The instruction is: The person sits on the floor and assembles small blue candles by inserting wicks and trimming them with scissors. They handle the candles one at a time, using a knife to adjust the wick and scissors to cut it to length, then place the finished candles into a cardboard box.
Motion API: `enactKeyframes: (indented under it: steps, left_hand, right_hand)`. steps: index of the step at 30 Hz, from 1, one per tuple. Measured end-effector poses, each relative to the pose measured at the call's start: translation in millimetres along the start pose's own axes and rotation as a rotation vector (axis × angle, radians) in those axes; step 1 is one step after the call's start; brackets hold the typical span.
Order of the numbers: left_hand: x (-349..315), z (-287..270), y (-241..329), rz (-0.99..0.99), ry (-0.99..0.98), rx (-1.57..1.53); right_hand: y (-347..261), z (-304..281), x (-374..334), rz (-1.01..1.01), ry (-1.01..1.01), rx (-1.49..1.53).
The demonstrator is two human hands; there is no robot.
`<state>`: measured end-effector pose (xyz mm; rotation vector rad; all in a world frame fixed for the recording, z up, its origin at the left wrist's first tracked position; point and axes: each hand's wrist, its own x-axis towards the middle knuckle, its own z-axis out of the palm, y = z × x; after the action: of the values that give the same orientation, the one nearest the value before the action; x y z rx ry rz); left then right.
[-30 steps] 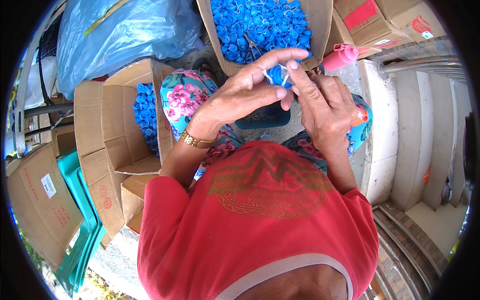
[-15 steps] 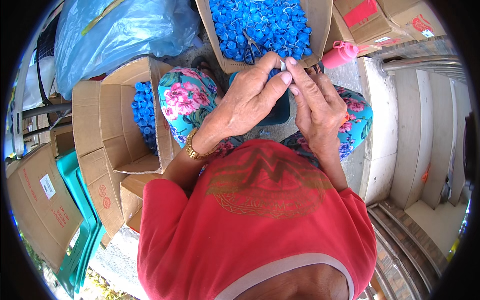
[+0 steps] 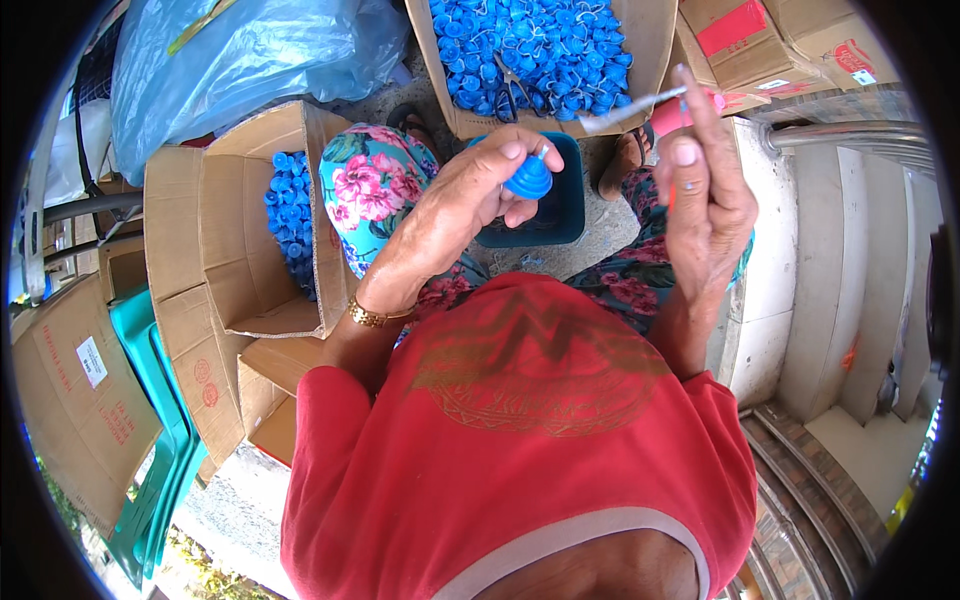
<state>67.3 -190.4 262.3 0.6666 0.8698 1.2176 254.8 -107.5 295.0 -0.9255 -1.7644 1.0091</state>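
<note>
My left hand [image 3: 440,215] is closed on a small blue domed plastic piece [image 3: 528,178] with ridged sides and a narrow tip, held above a dark teal basin [image 3: 575,200] between my knees. Up to the right is my right hand [image 3: 708,205], index finger raised and thumb bent. From its fingertips a thin pale strip [image 3: 632,108] stretches leftward, smeared by motion, so I cannot make out its material. A bit of orange shows against the right palm. In front, a cardboard box [image 3: 655,45] holds a heap of similar blue pieces with white strings, and scissors [image 3: 512,82] lie on them.
Another open carton [image 3: 225,225] with blue pieces [image 3: 290,220] stands by my left knee. A blue plastic bag [image 3: 250,80] lies beyond it. Green plastic chairs [image 3: 165,430] are at far left. On the right are stacked cartons [image 3: 800,45], a metal rail [image 3: 850,128] and pale steps [image 3: 765,280].
My hands, together before, have parted. The right hand has swung up and right with the pale strip; the left has moved slightly left and down, with the blue piece now showing.
</note>
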Motion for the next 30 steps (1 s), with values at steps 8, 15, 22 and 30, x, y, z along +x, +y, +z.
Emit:
enactKeyframes:
  steps: [8, 15, 22, 30]
  left_hand:
    - [7, 4, -2, 0.164, -0.034, -0.140]
    - [21, -2, -15, 0.093, -0.064, -0.613]
    - [25, -5, -22, 0.032, -0.020, -0.788]
    - [27, -1, -14, 0.050, 0.049, -0.739]
  right_hand:
    - [31, 16, -37, 0.349, -0.154, 0.311]
    - [34, 19, -39, 0.195, -0.157, 0.278]
    - [34, 21, -39, 0.095, -0.179, 0.187]
    - [37, 24, -37, 0.120, -0.159, 0.157]
